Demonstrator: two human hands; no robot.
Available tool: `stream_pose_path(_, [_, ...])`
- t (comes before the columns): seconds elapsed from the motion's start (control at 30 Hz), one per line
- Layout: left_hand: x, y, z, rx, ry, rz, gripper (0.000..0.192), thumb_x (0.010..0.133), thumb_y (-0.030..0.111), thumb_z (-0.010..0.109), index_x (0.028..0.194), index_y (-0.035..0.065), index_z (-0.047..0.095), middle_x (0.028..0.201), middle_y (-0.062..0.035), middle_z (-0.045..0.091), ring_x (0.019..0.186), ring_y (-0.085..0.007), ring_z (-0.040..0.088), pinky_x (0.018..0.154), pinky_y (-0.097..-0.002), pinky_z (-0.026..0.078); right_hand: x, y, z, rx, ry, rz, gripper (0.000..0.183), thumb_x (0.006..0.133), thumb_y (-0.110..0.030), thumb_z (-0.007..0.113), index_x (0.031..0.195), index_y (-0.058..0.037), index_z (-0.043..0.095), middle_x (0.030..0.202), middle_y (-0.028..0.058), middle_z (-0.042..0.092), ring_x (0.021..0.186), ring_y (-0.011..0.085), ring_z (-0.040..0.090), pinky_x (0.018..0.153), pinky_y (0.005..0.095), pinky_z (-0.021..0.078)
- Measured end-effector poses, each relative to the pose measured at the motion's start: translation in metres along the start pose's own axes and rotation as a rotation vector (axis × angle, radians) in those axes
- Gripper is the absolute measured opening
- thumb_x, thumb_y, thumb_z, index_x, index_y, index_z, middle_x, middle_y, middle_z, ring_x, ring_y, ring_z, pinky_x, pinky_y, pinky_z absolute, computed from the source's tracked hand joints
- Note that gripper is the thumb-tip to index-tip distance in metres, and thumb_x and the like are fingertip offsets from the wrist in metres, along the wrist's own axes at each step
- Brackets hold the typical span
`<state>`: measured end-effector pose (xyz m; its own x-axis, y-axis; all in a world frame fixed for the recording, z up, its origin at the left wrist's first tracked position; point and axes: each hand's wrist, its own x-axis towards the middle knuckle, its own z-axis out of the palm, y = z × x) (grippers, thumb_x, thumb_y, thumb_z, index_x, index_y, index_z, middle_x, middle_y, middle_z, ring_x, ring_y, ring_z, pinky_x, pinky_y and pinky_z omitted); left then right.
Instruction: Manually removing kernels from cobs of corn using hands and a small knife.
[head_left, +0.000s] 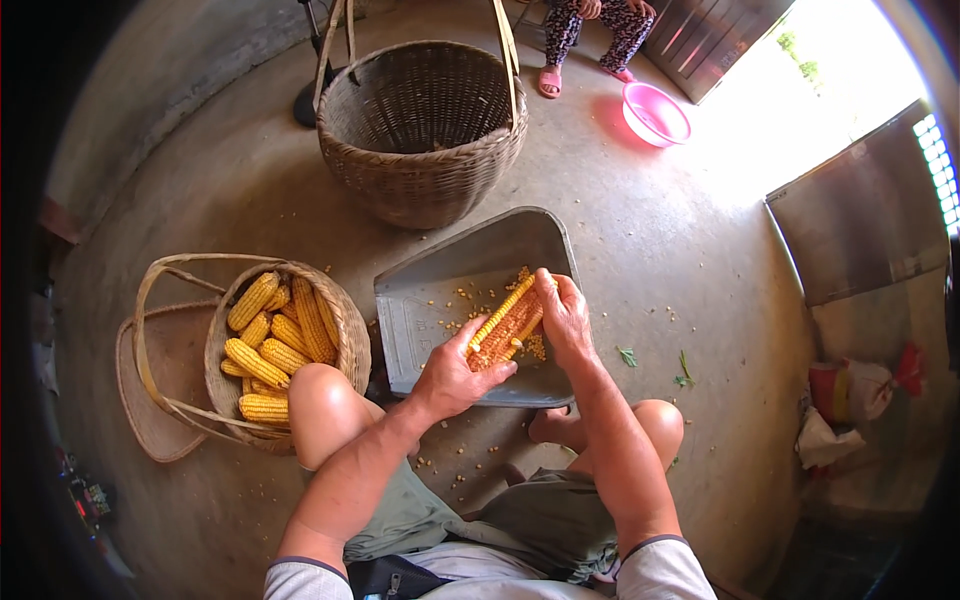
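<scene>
Between my knees, a partly shelled corn cob (507, 330) is held over a grey dustpan-shaped scoop (409, 300). Bare reddish cob shows along its middle, with rows of yellow kernels left on both sides. My left hand (457, 371) grips the near end, thumb along the lower side. At the far end, my right hand (564, 319) holds on with its thumb at the tip. Loose corn kernels (469, 292) lie scattered in the scoop, and more are heaped partly hidden under the cob. Left of my knee stands a woven basket (352, 337) of whole yellow corn cobs (285, 334).
A large handled wicker basket (424, 176) stands beyond the scoop. Farther back are a pink plastic basin (656, 116) and a seated person's legs (562, 37) in pink slippers. A flat woven tray (161, 375) lies at left. Green leaves (627, 356) and stray kernels dot the concrete floor.
</scene>
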<state>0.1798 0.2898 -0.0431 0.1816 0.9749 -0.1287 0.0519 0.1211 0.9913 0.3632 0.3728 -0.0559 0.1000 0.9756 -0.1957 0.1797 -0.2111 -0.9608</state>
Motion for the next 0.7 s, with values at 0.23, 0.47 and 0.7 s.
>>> stream_pose_path(0.23, [0.000, 0.006, 0.001, 0.422, 0.161, 0.185, 0.065, 0.081, 0.021, 0.079, 0.137, 0.0051, 0.051, 0.112, -0.0192, 0.067, 0.105, -0.0326, 0.067, 0.091, -0.0398, 0.052, -0.008, -0.016, 0.005, 0.088, -0.134, 0.226, 0.057, 0.085, -0.045, 0.077, 0.113, 0.0002, 0.057, 0.086, 0.0053, 0.063, 0.063, 0.0100, 0.057, 0.052, 0.0261, 0.0466])
stream_pose_path(0.47, [0.004, 0.000, -0.004, 0.087, -0.076, -0.120, 0.057, 0.084, 0.027, 0.074, 0.132, 0.0045, 0.053, 0.112, -0.0210, 0.068, 0.106, -0.0347, 0.066, 0.091, -0.0410, 0.051, -0.021, -0.030, 0.009, 0.019, -0.236, 0.013, 0.047, 0.089, -0.040, 0.073, 0.115, -0.0047, 0.055, 0.090, 0.0014, 0.059, 0.075, 0.0082, 0.055, 0.061, 0.0242, 0.0464])
stream_pose_path(0.7, [0.000, 0.010, 0.003, 0.414, 0.064, -0.049, 0.050, 0.083, 0.028, 0.074, 0.122, 0.0031, 0.054, 0.099, -0.0240, 0.070, 0.094, -0.0429, 0.068, 0.081, -0.0459, 0.054, -0.016, -0.031, 0.007, 0.081, -0.245, 0.166, 0.047, 0.097, -0.047, 0.059, 0.106, -0.0008, 0.061, 0.078, 0.0017, 0.060, 0.062, 0.0087, 0.055, 0.051, 0.0265, 0.0450])
